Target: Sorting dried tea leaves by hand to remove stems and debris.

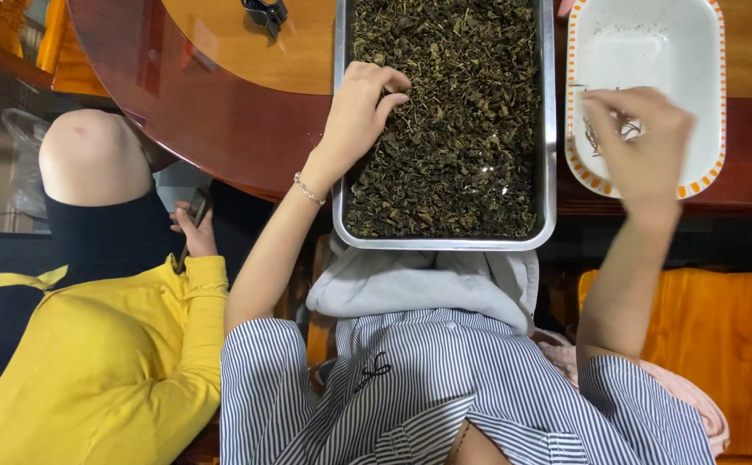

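Leaves [449,129] fill the tray [548,129]; left hand [359,116] pinches among them at its left edge, while right hand [639,142], loosely curled over the bowl [652,43] beside the tray, best drops stems gently inside.

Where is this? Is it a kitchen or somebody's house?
Probably a room in a home, not clearly a kitchen. A polished wooden table holds a metal tray of dried leaves and a white dish, with orange wooden chairs nearby.
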